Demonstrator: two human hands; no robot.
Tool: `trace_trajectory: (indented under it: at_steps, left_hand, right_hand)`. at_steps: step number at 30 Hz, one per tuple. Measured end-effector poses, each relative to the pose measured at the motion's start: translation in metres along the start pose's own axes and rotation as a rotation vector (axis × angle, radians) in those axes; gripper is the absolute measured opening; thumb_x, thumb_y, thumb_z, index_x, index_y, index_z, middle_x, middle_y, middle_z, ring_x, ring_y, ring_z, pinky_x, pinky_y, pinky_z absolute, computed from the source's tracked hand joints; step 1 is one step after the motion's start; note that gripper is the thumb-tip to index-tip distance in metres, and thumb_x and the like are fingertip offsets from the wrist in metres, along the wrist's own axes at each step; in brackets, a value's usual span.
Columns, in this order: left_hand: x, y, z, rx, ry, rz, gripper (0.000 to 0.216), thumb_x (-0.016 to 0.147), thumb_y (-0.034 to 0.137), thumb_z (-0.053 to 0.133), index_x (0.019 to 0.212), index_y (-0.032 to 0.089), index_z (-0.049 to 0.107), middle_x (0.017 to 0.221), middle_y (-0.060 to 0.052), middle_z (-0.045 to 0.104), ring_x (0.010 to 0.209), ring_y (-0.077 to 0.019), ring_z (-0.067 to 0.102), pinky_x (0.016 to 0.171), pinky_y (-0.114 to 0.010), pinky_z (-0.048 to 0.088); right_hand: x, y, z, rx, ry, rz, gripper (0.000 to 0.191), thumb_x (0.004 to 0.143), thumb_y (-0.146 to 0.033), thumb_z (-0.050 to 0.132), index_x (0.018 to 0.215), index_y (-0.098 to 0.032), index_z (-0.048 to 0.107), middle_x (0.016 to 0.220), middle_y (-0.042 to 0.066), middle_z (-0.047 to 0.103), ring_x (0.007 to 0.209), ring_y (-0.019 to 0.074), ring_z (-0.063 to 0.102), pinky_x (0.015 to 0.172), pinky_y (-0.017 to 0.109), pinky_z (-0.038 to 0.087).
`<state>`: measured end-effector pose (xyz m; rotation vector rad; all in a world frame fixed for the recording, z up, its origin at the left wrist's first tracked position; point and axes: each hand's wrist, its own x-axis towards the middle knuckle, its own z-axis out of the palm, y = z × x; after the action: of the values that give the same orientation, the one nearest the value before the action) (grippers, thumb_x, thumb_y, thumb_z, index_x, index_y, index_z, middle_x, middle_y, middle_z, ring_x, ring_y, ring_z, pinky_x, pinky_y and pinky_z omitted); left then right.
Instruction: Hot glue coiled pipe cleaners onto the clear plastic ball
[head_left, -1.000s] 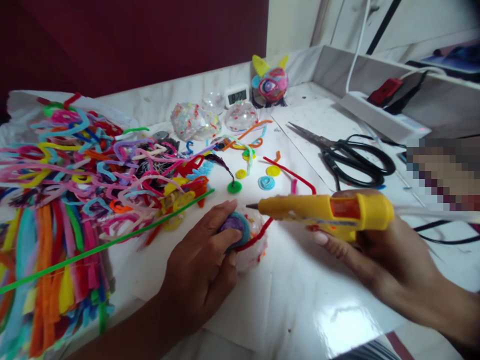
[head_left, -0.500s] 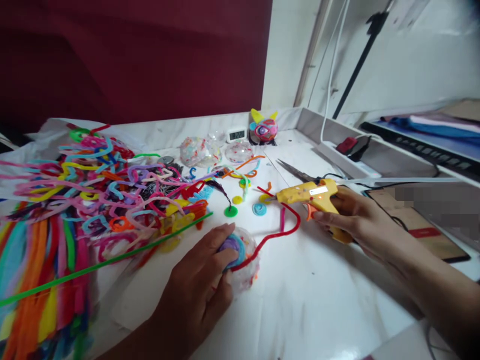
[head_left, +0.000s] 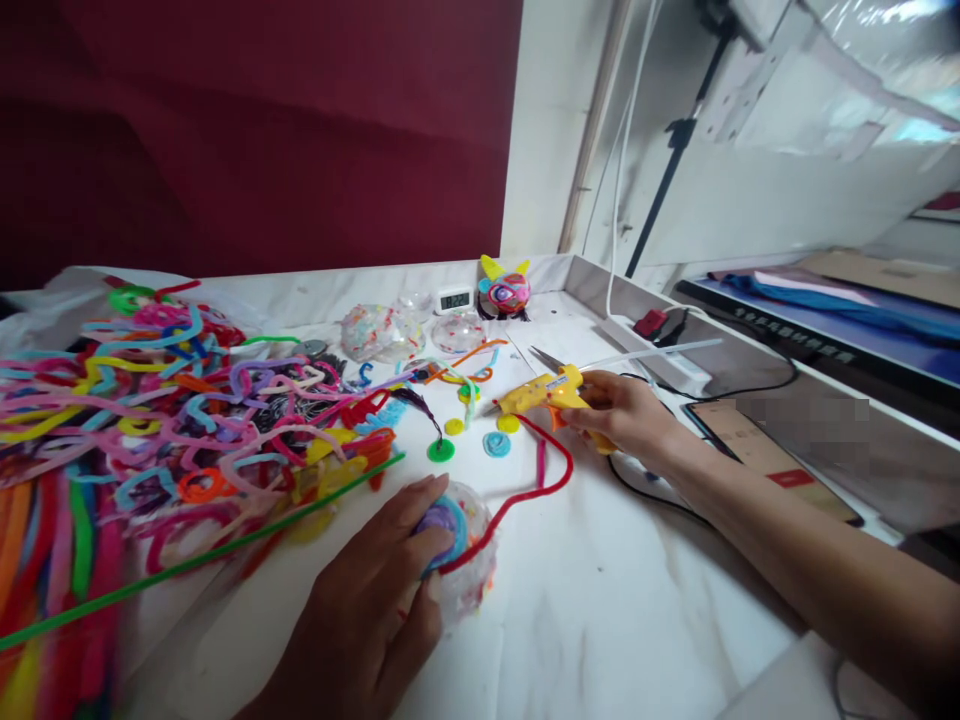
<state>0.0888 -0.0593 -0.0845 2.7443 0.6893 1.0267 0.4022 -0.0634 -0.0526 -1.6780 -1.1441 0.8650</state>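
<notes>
My left hand (head_left: 367,610) presses down on a clear plastic ball (head_left: 469,570) that carries a purple and blue coiled disc (head_left: 446,522); its fingers curl over the ball's left side. A red pipe cleaner (head_left: 536,480) runs from the ball in an arc to the right. My right hand (head_left: 626,415) is stretched out to the far right of the table, wrapped round the handle of a yellow glue gun (head_left: 544,390) whose nozzle points left. Small coiled discs (head_left: 496,443) in green, yellow and blue lie between the two hands.
A big heap of coloured pipe cleaners (head_left: 150,400) fills the left. A long green stick (head_left: 202,555) crosses in front of it. Clear balls (head_left: 375,332), a small clock (head_left: 454,299) and a finished decorated ball (head_left: 506,290) stand at the back. A power strip (head_left: 660,350) and scissors (head_left: 544,358) lie right.
My right hand has carried the glue gun away from the ball, back and to the right, down towards the table. My left hand stays on the ball. The camera has tilted up.
</notes>
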Motion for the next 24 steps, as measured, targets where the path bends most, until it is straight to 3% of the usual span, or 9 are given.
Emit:
trace_trajectory:
  at_steps: [6, 11, 17, 24]
  left_hand:
    - [-0.001, -0.001, 0.002, 0.008, -0.006, 0.015, 0.029, 0.089, 0.022, 0.052, 0.117, 0.023, 0.055, 0.145, -0.005, 0.052, 0.132, -0.018, 0.051, 0.11, -0.027, 0.044]
    - [-0.003, 0.0, 0.003, -0.02, 0.0, -0.05, 0.026, 0.09, 0.023, 0.051, 0.116, 0.024, 0.056, 0.144, -0.004, 0.053, 0.13, -0.0188, 0.053, 0.112, -0.029, 0.043]
    - [0.001, 0.0, -0.002, -0.001, -0.024, 0.03, 0.03, 0.086, 0.017, 0.055, 0.116, 0.021, 0.056, 0.143, -0.006, 0.053, 0.129, -0.0208, 0.055, 0.11, -0.025, 0.044]
    - [0.002, 0.001, -0.002, -0.02, -0.029, -0.004, 0.029, 0.088, 0.017, 0.053, 0.116, 0.022, 0.054, 0.143, -0.007, 0.053, 0.13, -0.0206, 0.053, 0.109, -0.028, 0.047]
  right_hand:
    - [0.012, 0.006, -0.002, -0.242, 0.066, -0.044, 0.031, 0.091, -0.036, 0.061, 0.115, -0.016, 0.058, 0.094, 0.002, 0.066, 0.071, 0.0119, 0.063, 0.061, 0.028, 0.054]
    - [0.007, 0.009, 0.002, -0.424, 0.172, -0.15, 0.039, 0.084, -0.032, 0.067, 0.117, -0.016, 0.053, 0.098, 0.006, 0.067, 0.084, 0.0184, 0.063, 0.077, 0.036, 0.052]
    - [0.003, 0.012, 0.003, -0.511, 0.185, -0.243, 0.039, 0.084, -0.039, 0.059, 0.116, -0.02, 0.047, 0.089, 0.007, 0.067, 0.077, 0.0225, 0.062, 0.067, 0.034, 0.046]
    - [0.002, 0.013, 0.002, -0.5, 0.17, -0.283, 0.036, 0.085, -0.039, 0.054, 0.115, -0.021, 0.044, 0.085, 0.005, 0.066, 0.069, 0.0198, 0.061, 0.062, 0.031, 0.044]
